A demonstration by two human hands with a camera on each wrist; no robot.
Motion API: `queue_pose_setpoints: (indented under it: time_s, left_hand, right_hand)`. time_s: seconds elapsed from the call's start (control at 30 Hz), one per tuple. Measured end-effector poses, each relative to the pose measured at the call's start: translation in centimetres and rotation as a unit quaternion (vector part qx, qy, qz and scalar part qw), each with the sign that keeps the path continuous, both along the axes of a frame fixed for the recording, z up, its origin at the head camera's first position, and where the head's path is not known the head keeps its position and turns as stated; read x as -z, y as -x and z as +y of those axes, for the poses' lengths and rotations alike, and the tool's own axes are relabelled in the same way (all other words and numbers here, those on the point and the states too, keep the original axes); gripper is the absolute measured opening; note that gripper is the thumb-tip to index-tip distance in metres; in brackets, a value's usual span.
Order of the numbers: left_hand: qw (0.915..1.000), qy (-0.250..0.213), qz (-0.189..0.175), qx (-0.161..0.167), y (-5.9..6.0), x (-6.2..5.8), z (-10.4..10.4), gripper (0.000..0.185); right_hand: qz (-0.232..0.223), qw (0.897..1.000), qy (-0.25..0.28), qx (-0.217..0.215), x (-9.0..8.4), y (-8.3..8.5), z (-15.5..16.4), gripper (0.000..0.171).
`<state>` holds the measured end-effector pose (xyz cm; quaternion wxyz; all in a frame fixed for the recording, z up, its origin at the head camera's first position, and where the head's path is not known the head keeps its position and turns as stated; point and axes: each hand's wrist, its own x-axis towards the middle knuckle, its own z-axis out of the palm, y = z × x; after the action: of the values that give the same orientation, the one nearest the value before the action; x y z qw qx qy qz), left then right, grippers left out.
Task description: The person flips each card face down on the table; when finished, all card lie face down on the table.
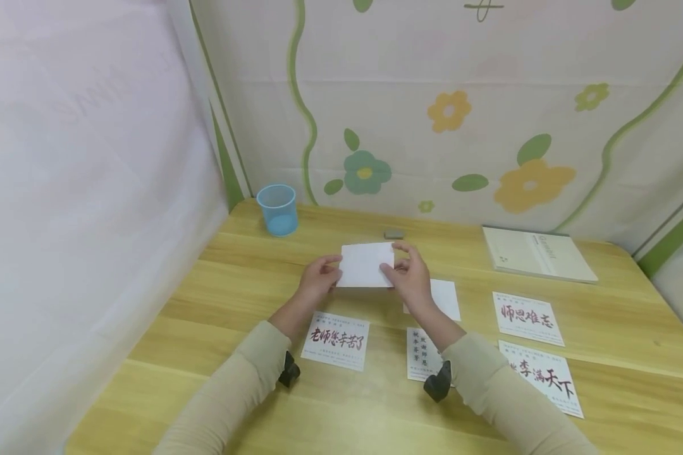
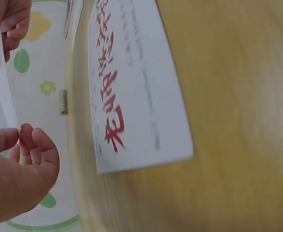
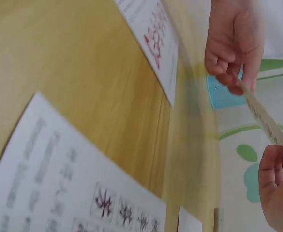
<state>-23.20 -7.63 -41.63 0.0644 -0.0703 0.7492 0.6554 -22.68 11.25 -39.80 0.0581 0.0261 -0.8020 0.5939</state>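
Note:
A white card (image 1: 365, 265), its blank side toward the head camera, is held up above the table between both hands. My left hand (image 1: 319, 277) pinches its left edge between thumb and fingers; my right hand (image 1: 411, 275) grips the right edge, thumb on the near face. In the right wrist view the card (image 3: 264, 118) shows edge-on with dark print on its other side. Below the left hand lies a card with red lettering (image 1: 336, 341). Under the right forearm are a card with dark lettering (image 1: 420, 355) and a blank white card (image 1: 446, 298), both partly covered.
Two more red-lettered cards (image 1: 528, 318) lie at the right, the nearer one partly behind the right sleeve. A pale booklet (image 1: 537, 254) rests at the back right, a small grey block (image 1: 394, 234) at the back middle, and a blue cup (image 1: 277, 212) at the back left.

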Motion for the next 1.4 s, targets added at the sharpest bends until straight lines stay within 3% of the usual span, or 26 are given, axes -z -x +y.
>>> queue_pose_setpoints:
  time_s: [0.13, 0.3, 0.5, 0.67, 0.93, 1.27, 1.4]
  left_hand:
    - [0.9990, 0.042, 0.014, -0.002, 0.1, 0.1, -0.7, 0.031]
    - [0.9888, 0.145, 0.033, 0.009, 0.1, 0.8, -1.2, 0.027]
    - [0.9759, 0.208, 0.054, 0.037, 0.3, 1.9, -1.4, 0.026]
    - [0.9693, 0.234, 0.049, 0.056, 0.6, 2.4, -1.3, 0.026]
    - [0.9599, 0.271, 0.033, 0.064, 0.8, 2.3, -1.1, 0.027]
    - [0.9615, 0.266, 0.012, 0.066, 0.8, 2.2, -1.1, 0.027]
    - [0.9637, 0.258, 0.011, 0.068, 0.8, 2.2, -1.3, 0.029]
  right_hand:
    - [-0.013, 0.997, -0.063, -0.047, 1.1, 0.4, 0.6, 0.026]
    - [-0.048, 0.987, -0.126, -0.092, 2.3, 0.8, 1.1, 0.026]
    - [-0.081, 0.982, -0.131, -0.105, 3.4, 0.9, 1.0, 0.027]
    - [-0.095, 0.978, -0.153, -0.109, 4.1, 1.0, 0.9, 0.026]
    - [-0.067, 0.959, -0.254, -0.105, 4.3, 1.1, 0.0, 0.024]
    - [-0.078, 0.946, -0.297, -0.102, 4.3, 1.2, -0.6, 0.024]
    - [-0.087, 0.948, -0.285, -0.108, 4.2, 1.3, -0.4, 0.028]
